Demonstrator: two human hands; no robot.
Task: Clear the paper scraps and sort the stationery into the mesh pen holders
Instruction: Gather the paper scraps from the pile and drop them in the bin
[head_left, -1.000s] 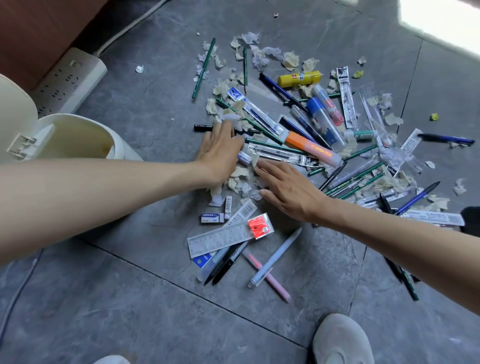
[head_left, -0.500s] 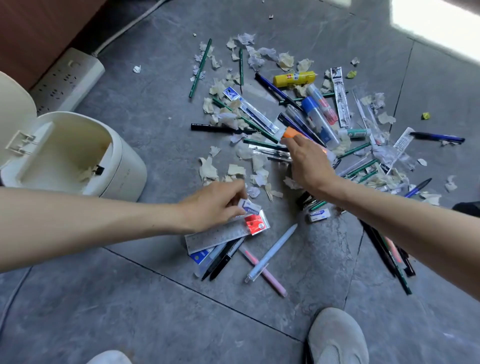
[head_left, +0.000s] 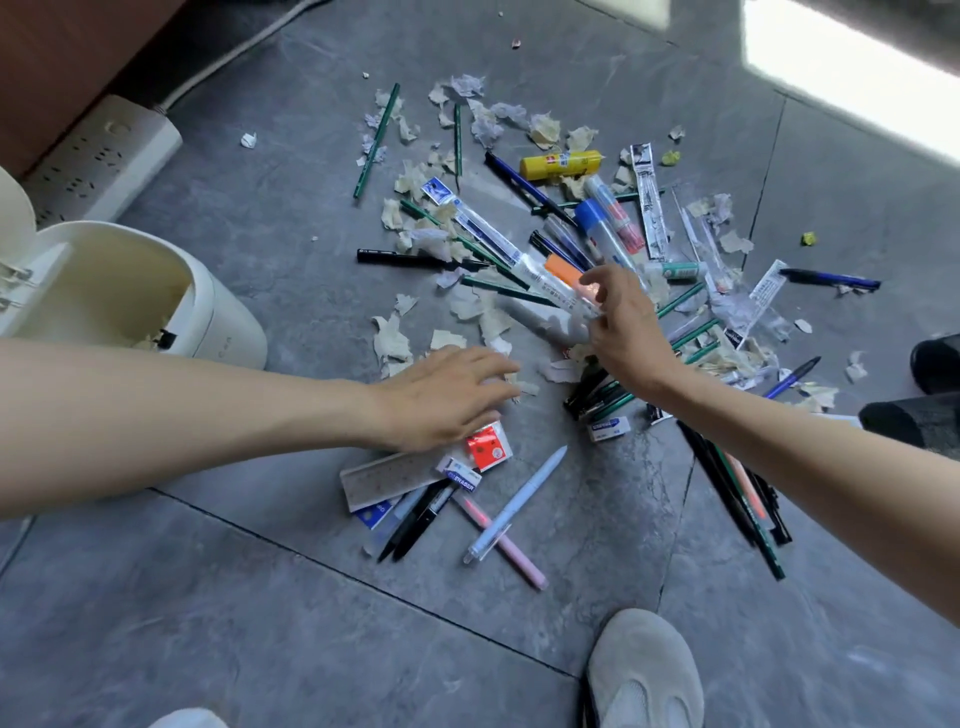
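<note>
- Head view, left hand: it lies flat with the fingers straight and slightly spread, the fingertips touching the nearest paper scraps.
- Right hand: index finger and thumb curl to either side of a clear-wrapped pen. Whether they pinch it cannot be told.
- Scraps: torn, crumpled, cream and white, strewn among pens on the grey floor.

Hands part across the pile

The left hand, a second ago deep in the paper scraps, now lies flat just above the ruler, where an eraser has appeared. The right hand has moved up to pinch a clear pen packet.
</note>
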